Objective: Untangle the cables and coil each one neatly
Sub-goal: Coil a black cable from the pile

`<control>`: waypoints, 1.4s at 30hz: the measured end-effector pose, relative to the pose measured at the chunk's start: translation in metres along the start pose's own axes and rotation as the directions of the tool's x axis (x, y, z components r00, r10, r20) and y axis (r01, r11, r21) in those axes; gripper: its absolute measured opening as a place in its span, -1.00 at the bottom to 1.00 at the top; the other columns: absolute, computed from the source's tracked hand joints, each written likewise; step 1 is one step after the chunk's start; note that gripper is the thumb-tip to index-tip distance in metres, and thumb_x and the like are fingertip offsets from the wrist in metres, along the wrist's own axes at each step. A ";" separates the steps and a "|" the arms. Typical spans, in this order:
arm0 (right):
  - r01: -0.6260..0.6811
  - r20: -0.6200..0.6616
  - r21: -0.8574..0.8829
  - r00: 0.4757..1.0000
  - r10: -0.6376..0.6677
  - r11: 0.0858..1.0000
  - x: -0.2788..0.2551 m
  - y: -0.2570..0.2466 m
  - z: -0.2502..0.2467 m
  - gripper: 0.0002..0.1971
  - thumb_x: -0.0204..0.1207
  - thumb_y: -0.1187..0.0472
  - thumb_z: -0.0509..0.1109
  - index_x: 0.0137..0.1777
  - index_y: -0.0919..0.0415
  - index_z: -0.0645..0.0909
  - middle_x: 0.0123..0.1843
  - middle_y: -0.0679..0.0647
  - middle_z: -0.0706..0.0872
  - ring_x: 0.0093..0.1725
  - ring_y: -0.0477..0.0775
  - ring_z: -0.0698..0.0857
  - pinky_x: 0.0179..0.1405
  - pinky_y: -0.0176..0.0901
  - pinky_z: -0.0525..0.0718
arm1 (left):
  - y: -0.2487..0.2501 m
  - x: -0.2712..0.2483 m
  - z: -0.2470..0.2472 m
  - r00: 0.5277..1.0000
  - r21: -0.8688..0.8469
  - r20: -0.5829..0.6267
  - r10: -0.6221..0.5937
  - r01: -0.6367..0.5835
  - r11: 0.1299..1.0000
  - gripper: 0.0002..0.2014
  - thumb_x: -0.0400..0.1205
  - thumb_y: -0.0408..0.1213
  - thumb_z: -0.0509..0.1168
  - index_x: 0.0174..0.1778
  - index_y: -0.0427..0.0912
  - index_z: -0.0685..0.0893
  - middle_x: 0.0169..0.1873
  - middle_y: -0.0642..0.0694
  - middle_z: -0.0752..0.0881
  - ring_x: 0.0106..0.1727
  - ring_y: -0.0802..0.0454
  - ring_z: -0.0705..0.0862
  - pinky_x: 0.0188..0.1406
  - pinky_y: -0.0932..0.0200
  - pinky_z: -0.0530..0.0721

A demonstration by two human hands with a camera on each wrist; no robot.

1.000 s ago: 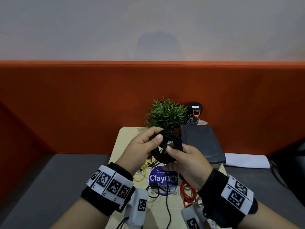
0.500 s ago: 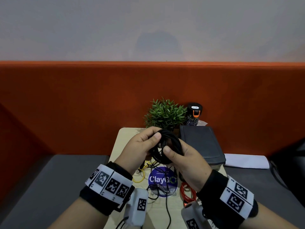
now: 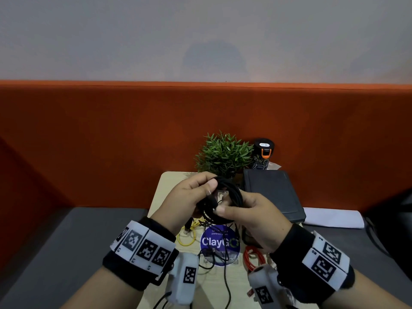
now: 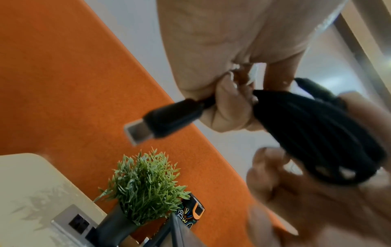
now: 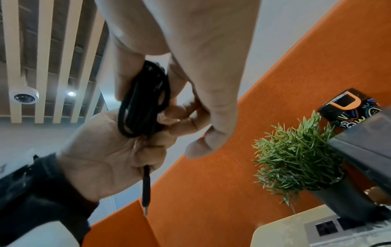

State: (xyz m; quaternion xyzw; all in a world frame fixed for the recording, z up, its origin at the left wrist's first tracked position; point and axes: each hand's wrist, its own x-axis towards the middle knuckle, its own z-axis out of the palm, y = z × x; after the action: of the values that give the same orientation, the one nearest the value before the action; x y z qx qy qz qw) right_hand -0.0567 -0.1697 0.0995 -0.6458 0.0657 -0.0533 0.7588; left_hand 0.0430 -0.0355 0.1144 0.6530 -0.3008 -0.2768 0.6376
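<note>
We list a black cable (image 3: 225, 198) coil, a yellow cable (image 3: 186, 238) and an orange-red cable (image 3: 253, 258) on our pale beige table (image 3: 166, 182). We note a blue round sticker (image 3: 219, 243) lettered white, a green plant (image 3: 223, 152) and a dark grey case (image 3: 272, 192). Our wristbands (image 3: 142, 247) are black with white black-patterned squares; the backrest (image 3: 111, 141) is orange.

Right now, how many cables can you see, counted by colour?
Black: 2, the black coil held by the left hand and the right hand, and a loose black cable on the table
Yellow: 1, the yellow cable
Orange: 1, the orange cable
Total: 4
</note>
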 end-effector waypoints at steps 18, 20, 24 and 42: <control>0.011 -0.111 -0.333 0.992 -0.051 0.943 -0.012 -0.009 -0.002 -0.79 0.44 0.28 0.51 0.06 0.10 0.70 -0.07 0.09 0.80 -0.06 0.00 0.78 -0.13 -0.27 0.71 | 0.003 -0.009 -0.007 0.993 0.506 0.106 0.056 -0.102 0.857 -0.60 0.61 -0.16 0.34 0.39 0.13 0.54 -0.07 0.13 0.52 -0.11 0.50 0.53 -0.11 0.52 0.42; 0.020 -0.102 -0.389 0.993 -0.065 0.921 -0.013 -0.012 -0.005 -0.80 0.43 0.18 0.53 0.05 0.05 0.72 -0.11 0.07 0.80 -0.11 0.00 0.78 -0.16 -0.28 0.70 | 0.006 -0.008 -0.007 0.988 0.614 0.139 0.062 -0.136 0.777 -0.53 0.56 -0.04 0.37 0.42 0.17 0.51 -0.11 0.20 0.49 -0.10 0.48 0.49 -0.12 0.55 0.39; -0.020 -0.113 -0.364 0.993 -0.023 0.931 -0.012 -0.013 -0.011 -0.85 0.42 0.15 0.53 -0.02 0.06 0.77 -0.14 0.16 0.82 -0.31 0.09 0.71 -0.35 -0.20 0.65 | 0.004 -0.009 -0.011 0.990 0.600 0.115 0.076 -0.130 0.789 -0.41 0.44 0.01 0.50 0.41 0.25 0.51 -0.01 0.18 0.56 -0.12 0.34 0.56 -0.13 0.53 0.46; -0.063 -0.261 -0.220 0.965 0.004 0.974 -0.006 0.000 -0.002 -0.80 0.38 0.27 0.57 -0.08 0.27 0.63 -0.33 0.17 0.64 -0.64 0.01 0.48 -0.68 -0.26 0.41 | -0.007 -0.019 0.006 0.943 0.643 -0.242 0.227 -0.020 0.766 -0.76 0.49 -0.14 0.43 0.08 0.07 0.75 -0.20 0.13 0.49 -0.20 0.29 0.52 -0.28 0.54 0.42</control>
State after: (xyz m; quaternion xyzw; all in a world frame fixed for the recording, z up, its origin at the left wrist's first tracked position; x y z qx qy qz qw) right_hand -0.0631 -0.1704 0.0991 -0.7142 0.1806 -0.1163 0.6661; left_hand 0.0258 -0.0254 0.1070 0.8419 -0.3168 -0.0123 0.4367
